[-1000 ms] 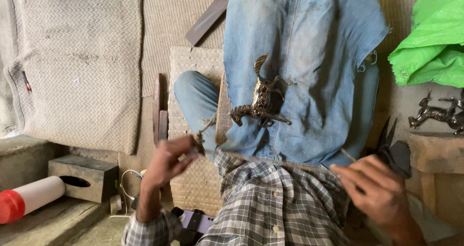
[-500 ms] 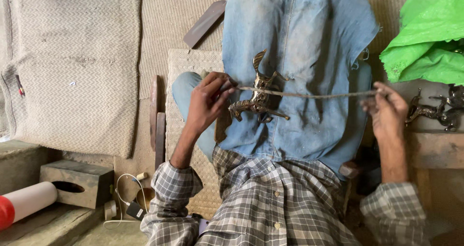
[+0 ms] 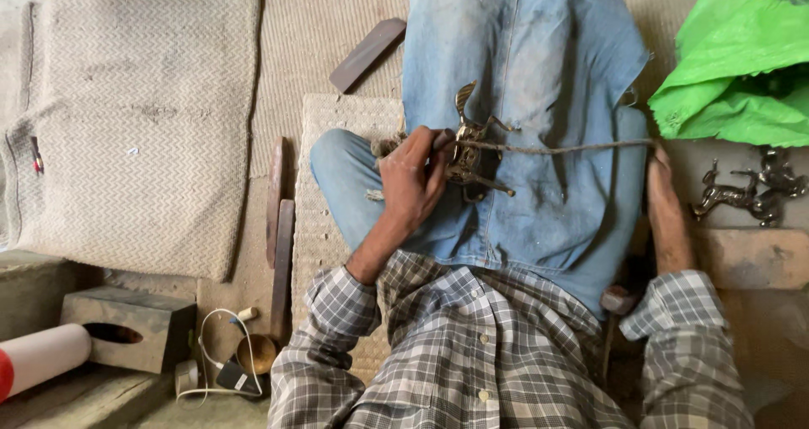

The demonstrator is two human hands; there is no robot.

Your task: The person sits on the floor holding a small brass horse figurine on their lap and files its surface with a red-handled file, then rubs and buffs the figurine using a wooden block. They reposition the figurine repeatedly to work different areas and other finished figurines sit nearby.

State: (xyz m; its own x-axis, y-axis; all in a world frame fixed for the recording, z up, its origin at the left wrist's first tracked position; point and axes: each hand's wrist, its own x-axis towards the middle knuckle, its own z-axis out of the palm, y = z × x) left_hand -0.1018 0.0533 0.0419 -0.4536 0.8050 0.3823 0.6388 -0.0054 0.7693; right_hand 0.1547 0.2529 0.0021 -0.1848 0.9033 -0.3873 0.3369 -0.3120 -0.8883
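1. Left hand (image 3: 411,180): fingers curled shut around one end of a cord (image 3: 556,149), pressed against a small brass figure (image 3: 468,147) that lies on the denim-covered lap.
2. Right hand (image 3: 661,189): closed on the other end of the cord, at the outer edge of the right knee; exact finger grip cannot be told, since the hand is seen edge-on.
3. Cord: runs taut and nearly level between the two hands, passing across the brass figure just beside the left fingers.
4. Brass figure: sits between the hands, much closer to the left one, touching it; curved neck points away from the body.
5. Beyond the right hand: more metal animal figures (image 3: 746,189) on a ledge, with a green plastic sheet (image 3: 742,58) above them.
6. Outward of the left hand: wooden strips (image 3: 280,227) on a woven mat (image 3: 333,227); nearer the left elbow, a small brass bowl (image 3: 255,353) with a white cable (image 3: 221,353).
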